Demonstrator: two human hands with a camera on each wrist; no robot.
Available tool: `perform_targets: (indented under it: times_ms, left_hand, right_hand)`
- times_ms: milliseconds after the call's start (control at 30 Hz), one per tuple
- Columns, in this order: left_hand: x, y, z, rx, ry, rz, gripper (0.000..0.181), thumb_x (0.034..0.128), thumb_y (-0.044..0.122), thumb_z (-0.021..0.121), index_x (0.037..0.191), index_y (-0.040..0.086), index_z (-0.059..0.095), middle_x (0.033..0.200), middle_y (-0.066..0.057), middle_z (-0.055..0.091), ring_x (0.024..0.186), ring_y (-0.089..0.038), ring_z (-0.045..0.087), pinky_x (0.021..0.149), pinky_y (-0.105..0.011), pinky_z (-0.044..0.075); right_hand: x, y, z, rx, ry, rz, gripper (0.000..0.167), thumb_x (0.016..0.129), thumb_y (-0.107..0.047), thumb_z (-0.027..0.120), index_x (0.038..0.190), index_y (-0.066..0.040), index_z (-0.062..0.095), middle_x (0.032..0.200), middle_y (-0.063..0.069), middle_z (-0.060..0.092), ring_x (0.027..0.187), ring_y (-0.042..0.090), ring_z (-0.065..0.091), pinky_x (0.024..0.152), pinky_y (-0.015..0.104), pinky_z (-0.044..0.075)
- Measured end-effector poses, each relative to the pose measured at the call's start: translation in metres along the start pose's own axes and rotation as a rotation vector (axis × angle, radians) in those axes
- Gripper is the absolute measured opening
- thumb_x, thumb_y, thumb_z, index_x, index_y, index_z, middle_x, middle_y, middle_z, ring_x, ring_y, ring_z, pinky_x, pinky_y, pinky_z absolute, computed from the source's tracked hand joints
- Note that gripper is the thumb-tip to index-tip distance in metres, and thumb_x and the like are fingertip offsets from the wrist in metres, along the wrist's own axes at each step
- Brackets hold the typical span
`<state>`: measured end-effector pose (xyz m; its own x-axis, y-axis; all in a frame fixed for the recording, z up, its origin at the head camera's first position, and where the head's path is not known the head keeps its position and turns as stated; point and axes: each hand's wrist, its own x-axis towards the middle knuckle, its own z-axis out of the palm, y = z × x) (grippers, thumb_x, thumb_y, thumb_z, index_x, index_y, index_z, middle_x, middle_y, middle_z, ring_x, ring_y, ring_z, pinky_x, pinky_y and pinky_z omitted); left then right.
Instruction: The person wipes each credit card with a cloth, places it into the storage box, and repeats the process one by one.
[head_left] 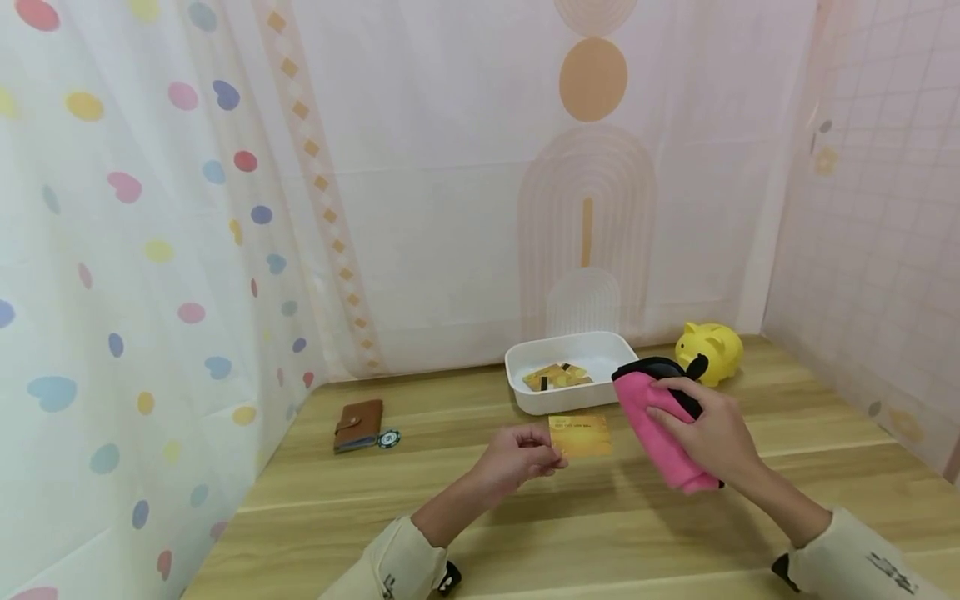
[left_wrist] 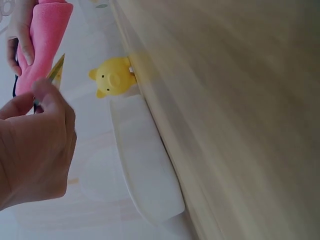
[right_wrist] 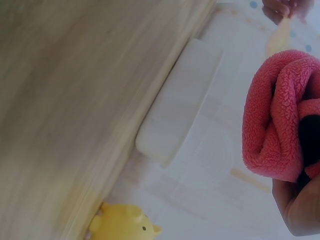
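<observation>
Between thumb and fingers, my left hand (head_left: pixel 516 461) pinches the left end of a gold bank card (head_left: pixel 587 435), held up above the table in front of the white tray. In the left wrist view the card (left_wrist: pixel 57 70) appears nearly edge-on. My right hand (head_left: pixel 716 429) grips a folded pink fleece cloth (head_left: pixel 654 429) with black trim, held tilted to the right of the card and apart from it. The right wrist view shows the thick rolled folds of this cloth (right_wrist: pixel 275 115); most of the right hand is hidden behind them.
Several gold cards (head_left: pixel 557 377) lie in the white tray (head_left: pixel 551 403) at the back. A yellow piggy bank (head_left: pixel 712 350) stands right of it. On the left, a brown wallet (head_left: pixel 360 423) lies beside a poker chip (head_left: pixel 389 438). Curtains (head_left: pixel 435 208) hang behind the wooden table (head_left: pixel 315 525).
</observation>
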<state>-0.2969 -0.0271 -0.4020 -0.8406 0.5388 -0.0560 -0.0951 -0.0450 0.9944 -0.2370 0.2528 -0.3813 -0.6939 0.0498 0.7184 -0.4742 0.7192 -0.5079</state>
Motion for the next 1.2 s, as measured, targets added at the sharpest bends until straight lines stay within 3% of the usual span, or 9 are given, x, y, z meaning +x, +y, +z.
perform_targets:
  times_ms: [133, 333, 533, 767, 933, 1200]
  left_hand:
    - [-0.001, -0.002, -0.002, 0.098, -0.042, -0.045, 0.01, 0.0914, -0.008, 0.063, 0.085, -0.001, 0.062, 0.085, -0.011, 0.069, 0.083, -0.019, 0.071, 0.079, -0.032, 0.058]
    - [-0.003, -0.006, -0.005, 0.155, -0.085, -0.078, 0.012, 0.087, -0.011, 0.067, 0.09, -0.003, 0.059, 0.086, -0.02, 0.071, 0.08, -0.025, 0.073, 0.078, -0.036, 0.059]
    - [0.003, -0.01, -0.005, 0.161, -0.065, -0.104, 0.029, 0.0864, -0.014, 0.065, 0.11, -0.003, 0.051, 0.087, -0.021, 0.07, 0.078, -0.026, 0.072, 0.076, -0.034, 0.059]
    - [0.011, -0.011, -0.003, 0.188, -0.025, -0.113, 0.042, 0.0835, -0.018, 0.064, 0.118, -0.003, 0.045, 0.091, -0.023, 0.065, 0.081, -0.032, 0.072, 0.074, -0.037, 0.059]
    - [0.015, -0.012, -0.005, 0.24, -0.009, -0.095, 0.04, 0.0808, -0.019, 0.067, 0.115, -0.006, 0.051, 0.096, -0.019, 0.061, 0.08, -0.027, 0.071, 0.073, -0.035, 0.059]
    - [0.013, -0.011, -0.016, 0.337, -0.041, -0.055, 0.022, 0.0828, -0.014, 0.067, 0.102, -0.009, 0.058, 0.089, -0.017, 0.067, 0.081, -0.026, 0.071, 0.07, -0.033, 0.059]
  right_hand:
    - [0.0, -0.001, 0.001, 0.007, -0.006, 0.014, 0.03, 0.08, -0.007, 0.082, 0.107, -0.009, 0.071, 0.086, 0.01, 0.072, 0.045, 0.0, 0.035, 0.036, 0.019, 0.03]
    - [-0.002, -0.002, 0.0, 0.023, -0.024, 0.037, 0.03, 0.081, -0.007, 0.081, 0.108, -0.009, 0.07, 0.085, 0.011, 0.071, 0.042, 0.001, 0.037, 0.034, 0.019, 0.032]
    - [0.0, -0.003, -0.001, 0.032, -0.028, 0.047, 0.03, 0.081, -0.008, 0.081, 0.109, -0.01, 0.07, 0.083, 0.011, 0.071, 0.041, 0.002, 0.044, 0.035, 0.021, 0.036]
    - [0.004, -0.003, -0.003, 0.037, -0.017, 0.022, 0.029, 0.081, -0.008, 0.082, 0.107, -0.01, 0.071, 0.088, 0.009, 0.073, 0.042, -0.003, 0.035, 0.035, 0.019, 0.031]
    - [0.002, -0.002, -0.007, 0.024, -0.025, 0.046, 0.029, 0.081, -0.008, 0.081, 0.108, -0.008, 0.07, 0.084, 0.009, 0.072, 0.041, -0.006, 0.027, 0.034, 0.018, 0.028]
    - [-0.001, 0.002, -0.008, 0.028, -0.047, 0.086, 0.029, 0.083, -0.01, 0.081, 0.11, -0.007, 0.069, 0.07, 0.005, 0.067, 0.038, -0.003, 0.032, 0.033, 0.019, 0.03]
